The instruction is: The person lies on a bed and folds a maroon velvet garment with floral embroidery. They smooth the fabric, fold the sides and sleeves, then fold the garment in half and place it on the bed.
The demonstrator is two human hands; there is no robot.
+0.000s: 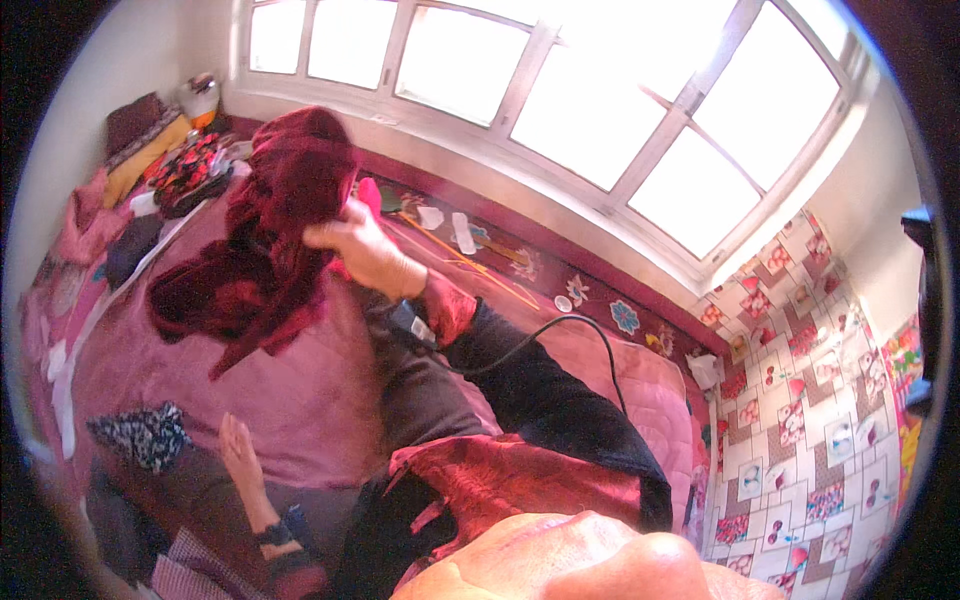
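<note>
My right hand [372, 250] is raised over the pink bedcover, its fingers closed on a dark red velvety cloth [290, 190]. The cloth hangs bunched and folded to the left of the hand, with its lower part spreading above the bedcover. What kind of garment or cloth it is cannot be made out. Lower left, my left hand [241, 458] is held open with its fingers stretched out and nothing in it. A black-and-white patterned cloth [150, 435] lies just left of that hand.
Folded clothes [150, 170] pile up at the far left by a jar with orange contents [200, 100]. Along the window [600, 100] lie a thin yellow stick [470, 262] and small white items [463, 233]. A dark cable [560, 322] loops near my right arm.
</note>
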